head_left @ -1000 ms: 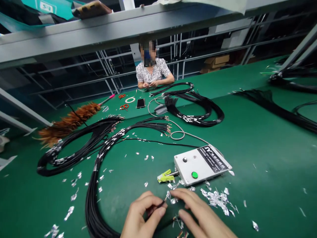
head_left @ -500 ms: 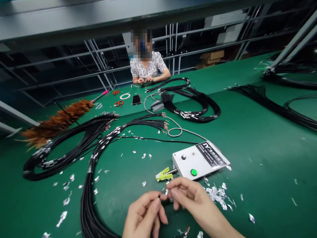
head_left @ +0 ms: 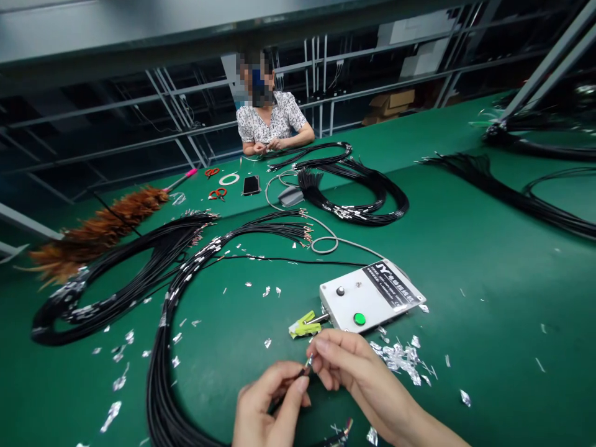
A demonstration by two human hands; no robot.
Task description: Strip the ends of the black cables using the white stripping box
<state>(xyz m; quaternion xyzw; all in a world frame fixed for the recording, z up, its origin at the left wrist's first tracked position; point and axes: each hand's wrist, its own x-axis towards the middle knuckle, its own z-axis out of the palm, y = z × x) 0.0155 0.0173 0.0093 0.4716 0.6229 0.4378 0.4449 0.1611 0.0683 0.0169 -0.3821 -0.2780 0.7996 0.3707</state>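
Observation:
Between thumb and forefinger, my left hand (head_left: pixel 272 403) pinches a black cable (head_left: pixel 303 372) close to its stripped end. My right hand (head_left: pixel 349 366) is closed on the thin bare tip of that same cable, where a silvery bit shows at the fingertips. Just beyond my fingers is a white control box (head_left: pixel 370 295) with a green button, a black knob and a yellow-green clip (head_left: pixel 305 324) on its shaft. Another stripped cable end (head_left: pixel 343 429) lies below my hands. To the left curves a thick bundle of black cables (head_left: pixel 161 360).
Foil scraps (head_left: pixel 403 360) litter the green table (head_left: pixel 488 298). More coiled cables (head_left: pixel 391 198) lie farther back, near a phone (head_left: pixel 251 185), orange-handled scissors (head_left: pixel 218 194) and a feather duster (head_left: pixel 107 220). Across the table sits a person (head_left: pixel 272 124). A shelf edge (head_left: pixel 139 37) hangs overhead.
My right fingers have closed in on the cable's tip, which they were slightly apart from before. The whole view has shifted a little; the person opposite has turned their head.

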